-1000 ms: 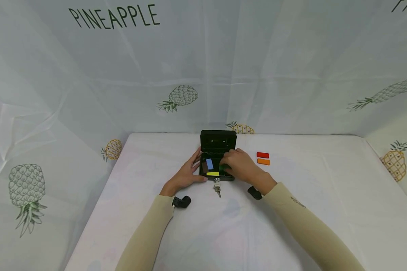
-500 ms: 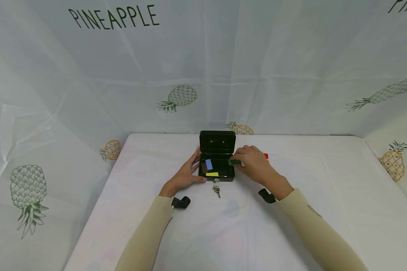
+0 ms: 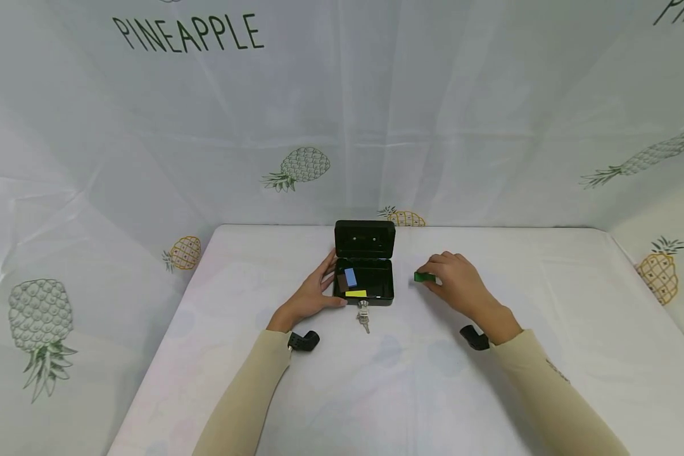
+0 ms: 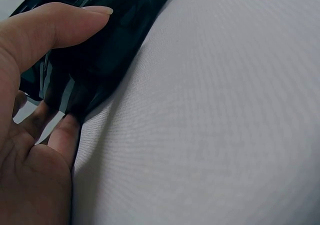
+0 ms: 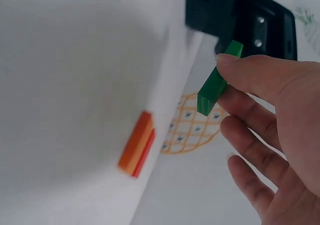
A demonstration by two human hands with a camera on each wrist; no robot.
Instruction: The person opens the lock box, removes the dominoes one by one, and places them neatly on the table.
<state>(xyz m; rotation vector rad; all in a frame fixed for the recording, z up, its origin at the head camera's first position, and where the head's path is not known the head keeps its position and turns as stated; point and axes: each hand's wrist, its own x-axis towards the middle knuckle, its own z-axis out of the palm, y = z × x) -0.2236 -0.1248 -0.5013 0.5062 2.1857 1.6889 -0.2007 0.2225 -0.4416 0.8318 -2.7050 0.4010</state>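
Observation:
A black cash box (image 3: 379, 302) stands with its lid raised. My left hand (image 3: 308, 297) holds its front left corner, thumb (image 4: 65, 25) across the front and fingers along the left side. Inside lie a blue block (image 3: 350, 277), a brown block (image 3: 342, 283) and a yellow block (image 3: 356, 293). My right hand (image 3: 462, 285) is to the right of the box, pinching a green block (image 5: 216, 85) between thumb and fingers. Keys (image 3: 363, 318) hang from the lock at the box's front.
In the right wrist view an orange block (image 5: 135, 145) and a red block (image 5: 146, 154) lie side by side on the white tablecloth (image 3: 330, 405); my right hand hides them in the head view. A pineapple-print curtain (image 3: 462, 126) rises behind the table.
My right hand has lifted the green block out of the cash box and carried it rightward, over the side of the table with the red and orange blocks. The left hand stays put.

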